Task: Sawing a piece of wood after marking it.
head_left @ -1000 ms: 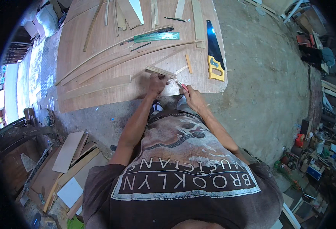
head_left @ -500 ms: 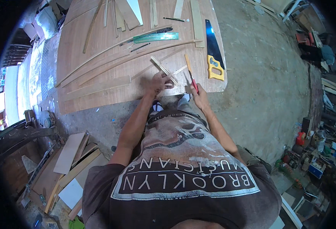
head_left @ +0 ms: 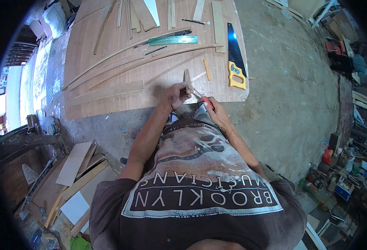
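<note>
My left hand (head_left: pixel 176 95) grips a short wooden stick (head_left: pixel 187 79) that stands nearly upright over the near edge of a large plywood sheet (head_left: pixel 108 62) on the floor. Just right of it, my right hand (head_left: pixel 213 109) is closed on a red-handled knife (head_left: pixel 204 100) whose blade points up-left against the lower part of the stick. Both hands sit close together in front of my chest.
A yellow-handled handsaw (head_left: pixel 235 58), a green ruler (head_left: pixel 173 40), long curved wood strips (head_left: pixel 146 58) and small offcuts (head_left: pixel 207 69) lie on the sheet. Boards are stacked at the lower left (head_left: pixel 77 175). Bare concrete floor lies to the right, with tools and clutter at the far right (head_left: pixel 346 175).
The stick has turned from lying slanted left to nearly upright. My right hand has dropped nearer my body, with the knife now at the stick's lower part.
</note>
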Tool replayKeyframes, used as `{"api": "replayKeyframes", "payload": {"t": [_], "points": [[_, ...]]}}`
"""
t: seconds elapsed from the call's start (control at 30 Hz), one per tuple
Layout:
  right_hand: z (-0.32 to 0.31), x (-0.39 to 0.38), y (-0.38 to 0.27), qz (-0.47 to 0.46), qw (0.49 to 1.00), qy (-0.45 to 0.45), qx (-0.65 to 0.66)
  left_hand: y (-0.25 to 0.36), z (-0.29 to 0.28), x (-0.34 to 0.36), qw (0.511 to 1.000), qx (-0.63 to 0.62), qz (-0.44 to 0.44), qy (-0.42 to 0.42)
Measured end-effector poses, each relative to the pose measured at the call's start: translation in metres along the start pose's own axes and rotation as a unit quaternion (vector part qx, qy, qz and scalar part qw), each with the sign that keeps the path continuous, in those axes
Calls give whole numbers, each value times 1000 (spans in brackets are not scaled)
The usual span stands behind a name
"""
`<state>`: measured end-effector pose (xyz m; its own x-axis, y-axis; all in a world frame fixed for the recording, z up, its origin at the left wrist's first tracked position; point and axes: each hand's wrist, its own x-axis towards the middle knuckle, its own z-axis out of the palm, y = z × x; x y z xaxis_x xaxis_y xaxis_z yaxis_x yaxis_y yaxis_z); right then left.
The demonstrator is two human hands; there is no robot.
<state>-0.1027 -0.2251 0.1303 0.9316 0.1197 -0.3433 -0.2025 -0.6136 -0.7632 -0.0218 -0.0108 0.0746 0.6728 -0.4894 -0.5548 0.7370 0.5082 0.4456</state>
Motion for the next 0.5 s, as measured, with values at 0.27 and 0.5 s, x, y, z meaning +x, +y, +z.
{"api": "replayKeyframes", "payload": {"t": [0.27, 0.5], "points": [[-10, 2, -10, -96, 992, 26, -72, 1, 4, 2, 994, -79, -69, 34], [-11, 7, -15, -113, 987, 23, -112, 4, 21, -8, 996, 23, -59, 62]]}}
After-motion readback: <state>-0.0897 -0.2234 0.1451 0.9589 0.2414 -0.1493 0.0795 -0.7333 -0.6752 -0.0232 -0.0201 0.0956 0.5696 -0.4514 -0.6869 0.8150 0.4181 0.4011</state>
